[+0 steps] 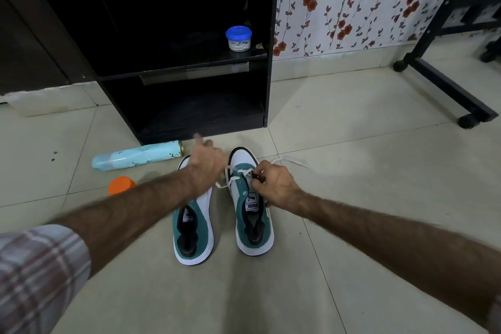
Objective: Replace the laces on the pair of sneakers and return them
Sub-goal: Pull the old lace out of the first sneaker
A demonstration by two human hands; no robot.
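Two teal, grey and white sneakers stand side by side on the tiled floor, toes pointing away from me. The left sneaker shows no lace. The right sneaker has a white lace threaded through its front eyelets. My left hand hovers over the left sneaker's toe with the index finger stretched out and seems to hold one end of the lace. My right hand pinches the lace at the right sneaker's eyelets. The other lace end trails on the floor to the right.
A light blue bottle lies on the floor left of the shoes, with an orange cap near it. Behind stands a black open cabinet holding a blue-lidded jar. A black wheeled frame is at the right.
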